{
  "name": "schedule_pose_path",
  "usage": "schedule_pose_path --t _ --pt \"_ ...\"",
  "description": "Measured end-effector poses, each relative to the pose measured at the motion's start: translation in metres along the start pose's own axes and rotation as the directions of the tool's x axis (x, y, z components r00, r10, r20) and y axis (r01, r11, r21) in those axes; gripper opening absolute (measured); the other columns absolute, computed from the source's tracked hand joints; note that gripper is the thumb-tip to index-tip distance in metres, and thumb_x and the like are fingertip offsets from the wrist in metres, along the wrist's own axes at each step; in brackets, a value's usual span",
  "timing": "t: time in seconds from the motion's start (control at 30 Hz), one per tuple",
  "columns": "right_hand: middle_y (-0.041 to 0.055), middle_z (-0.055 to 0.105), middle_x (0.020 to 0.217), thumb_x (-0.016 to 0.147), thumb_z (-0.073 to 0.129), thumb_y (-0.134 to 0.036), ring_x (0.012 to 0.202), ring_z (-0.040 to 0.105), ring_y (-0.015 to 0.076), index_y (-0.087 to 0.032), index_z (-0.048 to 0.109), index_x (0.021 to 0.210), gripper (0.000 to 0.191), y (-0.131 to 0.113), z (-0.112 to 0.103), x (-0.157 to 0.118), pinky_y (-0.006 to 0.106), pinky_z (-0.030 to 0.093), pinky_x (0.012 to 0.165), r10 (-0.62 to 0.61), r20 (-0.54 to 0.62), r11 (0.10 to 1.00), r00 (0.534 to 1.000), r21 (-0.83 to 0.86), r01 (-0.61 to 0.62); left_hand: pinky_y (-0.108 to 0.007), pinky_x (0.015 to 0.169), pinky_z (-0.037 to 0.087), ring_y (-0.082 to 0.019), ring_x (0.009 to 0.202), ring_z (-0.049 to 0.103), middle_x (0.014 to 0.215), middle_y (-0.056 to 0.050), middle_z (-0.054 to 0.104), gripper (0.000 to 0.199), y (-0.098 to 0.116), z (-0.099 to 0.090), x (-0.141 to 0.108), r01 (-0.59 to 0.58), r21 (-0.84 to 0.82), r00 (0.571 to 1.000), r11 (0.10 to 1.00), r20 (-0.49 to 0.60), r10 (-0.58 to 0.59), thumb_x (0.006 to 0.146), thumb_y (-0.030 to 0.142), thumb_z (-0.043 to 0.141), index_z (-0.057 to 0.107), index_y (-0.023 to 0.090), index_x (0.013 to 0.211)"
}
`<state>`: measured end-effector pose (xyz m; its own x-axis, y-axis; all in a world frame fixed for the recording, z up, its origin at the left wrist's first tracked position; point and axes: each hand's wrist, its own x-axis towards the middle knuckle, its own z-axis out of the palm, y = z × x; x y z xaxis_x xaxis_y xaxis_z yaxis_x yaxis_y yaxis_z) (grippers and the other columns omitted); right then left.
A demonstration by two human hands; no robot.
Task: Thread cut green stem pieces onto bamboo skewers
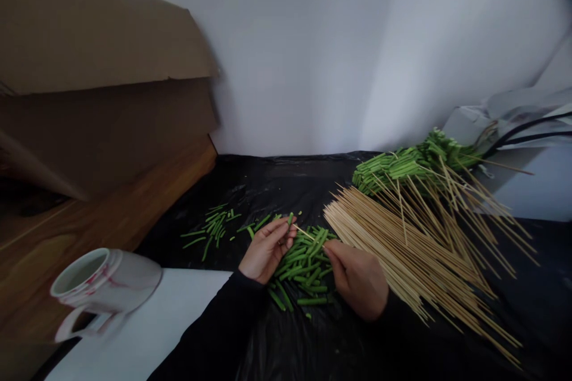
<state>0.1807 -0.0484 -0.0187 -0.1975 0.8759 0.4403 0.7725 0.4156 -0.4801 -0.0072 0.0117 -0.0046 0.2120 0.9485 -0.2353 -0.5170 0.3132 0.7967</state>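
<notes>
A: What's nearest?
B: A mug (pixel 134 280) at near left, on a white board (pixel 156 315). Black plastic (pixel 286 345) covers the surface beside it.

A: And the hands?
B: The left hand (pixel 267 250) pinches a green piece (pixel 290 218) between thumb and fingers. The right hand (pixel 357 278) is closed, gripping a skewer (pixel 307 234) whose other end reaches the left fingertips.

A: What's around them?
B: A pile of cut green stems (pixel 304 268) lies between and below them, a smaller scatter (pixel 215 226) to the left, and many loose skewers (pixel 415 250) to the right.

A: Farther off?
B: Green stems on skewers (pixel 393 169) at far right, a cardboard box (pixel 125 36) at far left, then a pale wall (pixel 290 59).
</notes>
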Motion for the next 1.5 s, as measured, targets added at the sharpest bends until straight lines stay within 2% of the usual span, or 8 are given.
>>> schedule_pose_path --t 0.47,0.77,1.5 --pt "0.0002 0.061 0.069 0.096 0.033 -0.021 0.064 0.056 0.0125 -0.020 0.056 0.081 0.028 0.0019 0.0017 -0.0010 0.027 0.029 0.059 -0.004 0.004 0.999 1.000 -0.049 0.004 -0.017 0.064 0.049 -0.009 0.071 0.062 0.078 -0.007 0.071 0.026 -0.0011 0.0019 -0.0026 -0.017 0.012 1.000 1.000 0.003 0.017 0.067 0.017 0.080 0.075 0.011 0.092" --pt "-0.0004 0.060 0.069 0.096 0.033 -0.021 0.061 0.056 0.0122 -0.020 0.054 0.079 0.027 0.0008 0.0013 -0.0009 0.028 0.028 0.058 -0.008 0.004 0.998 1.000 -0.069 0.009 -0.016 0.062 0.048 -0.009 0.069 0.060 0.074 -0.006 0.069 0.027 -0.0035 0.0003 -0.0013 -0.050 0.065 0.999 0.997 0.011 0.049 0.067 0.023 0.081 0.075 0.010 0.091" --pt "-0.0001 0.060 0.069 0.096 0.034 -0.021 0.063 0.056 0.0125 -0.020 0.054 0.078 0.027 0.0011 0.0016 -0.0013 0.027 0.028 0.059 0.001 0.009 0.998 1.000 -0.065 -0.001 -0.018 0.062 0.045 -0.008 0.068 0.059 0.075 -0.005 0.068 0.028 -0.0036 -0.0008 -0.0016 -0.035 0.051 0.999 0.998 0.006 0.035 0.066 0.024 0.081 0.074 0.010 0.090"
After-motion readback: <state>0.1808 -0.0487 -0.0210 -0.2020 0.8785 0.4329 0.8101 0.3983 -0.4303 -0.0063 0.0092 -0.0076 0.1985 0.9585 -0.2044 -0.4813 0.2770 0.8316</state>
